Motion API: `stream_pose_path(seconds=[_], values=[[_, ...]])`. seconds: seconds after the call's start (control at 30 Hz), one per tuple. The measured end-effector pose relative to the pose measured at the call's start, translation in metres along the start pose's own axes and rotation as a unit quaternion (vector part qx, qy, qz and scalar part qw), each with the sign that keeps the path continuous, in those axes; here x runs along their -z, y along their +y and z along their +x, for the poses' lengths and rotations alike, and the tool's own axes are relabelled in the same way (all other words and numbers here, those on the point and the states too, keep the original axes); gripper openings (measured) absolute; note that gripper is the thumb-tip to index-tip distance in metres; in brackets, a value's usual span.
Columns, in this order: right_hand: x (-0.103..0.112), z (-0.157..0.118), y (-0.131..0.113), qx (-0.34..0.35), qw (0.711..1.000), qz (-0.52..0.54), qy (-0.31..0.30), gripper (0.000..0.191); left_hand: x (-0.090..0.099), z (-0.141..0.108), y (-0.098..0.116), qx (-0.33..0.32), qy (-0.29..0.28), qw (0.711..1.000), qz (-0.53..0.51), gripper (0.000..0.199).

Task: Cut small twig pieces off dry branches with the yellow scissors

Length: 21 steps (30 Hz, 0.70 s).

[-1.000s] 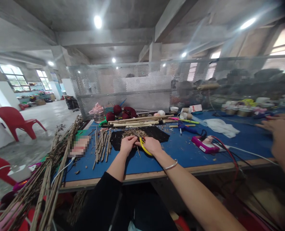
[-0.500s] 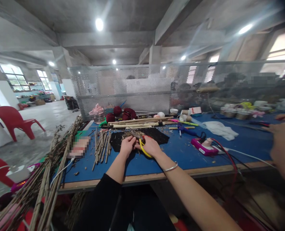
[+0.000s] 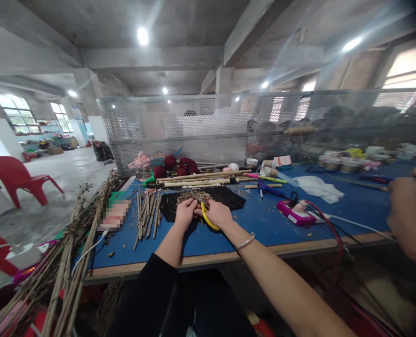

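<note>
My right hand is wrapped around yellow-handled pruning shears, whose metal blades point away over a black cloth. Close beside it, my left hand is closed in a pinch near the blades. What its fingers hold is too small and hidden to make out. Plant clippings lie scattered on the cloth in front of both hands. Left of the cloth is a spread of short cut sticks on the blue table.
Long dry stalks lean against the table's left end. Behind the cloth are longer sticks and dark red yarn balls. A purple power strip with cables, a blue glue gun and a co-worker's hand are to the right.
The view has shifted slightly. My hands stay together over the cloth, and the shears have turned a little in my right hand. The co-worker's hands at the right have moved.
</note>
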State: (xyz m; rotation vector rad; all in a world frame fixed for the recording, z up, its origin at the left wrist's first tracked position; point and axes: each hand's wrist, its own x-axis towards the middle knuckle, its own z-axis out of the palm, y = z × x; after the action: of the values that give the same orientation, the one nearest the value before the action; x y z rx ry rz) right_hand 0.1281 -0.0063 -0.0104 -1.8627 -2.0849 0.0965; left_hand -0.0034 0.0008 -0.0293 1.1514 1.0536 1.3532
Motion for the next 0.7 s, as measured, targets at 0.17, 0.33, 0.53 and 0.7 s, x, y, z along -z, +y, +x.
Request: stream_pose_path(seconds=[0.17, 0.33, 0.53, 0.7], values=[[-0.0003, 0.0004, -0.0017, -0.013, 1.000, 0.002, -0.021, 0.063, -0.0005, 0.0016, -0.0010, 0.004, 0.007, 1.000, -0.013, 0.029], [0.0001, 0.0003, -0.0012, 0.004, 1.000, 0.001, -0.026, 0.063, -0.0014, 0.0009, 0.0002, 0.010, 0.005, 1.000, -0.011, 0.026], [0.0027, -0.0019, 0.0001, -0.001, 1.000, -0.012, -0.014, 0.063, -0.0024, -0.0042, 0.0045, 0.010, -0.025, 1.000, 0.006, 0.026], [0.0026, -0.0036, 0.0001, -0.006, 1.000, -0.019, 0.015, 0.066, -0.0026, -0.0038, 0.0052, 0.006, -0.032, 0.999, -0.027, 0.028]])
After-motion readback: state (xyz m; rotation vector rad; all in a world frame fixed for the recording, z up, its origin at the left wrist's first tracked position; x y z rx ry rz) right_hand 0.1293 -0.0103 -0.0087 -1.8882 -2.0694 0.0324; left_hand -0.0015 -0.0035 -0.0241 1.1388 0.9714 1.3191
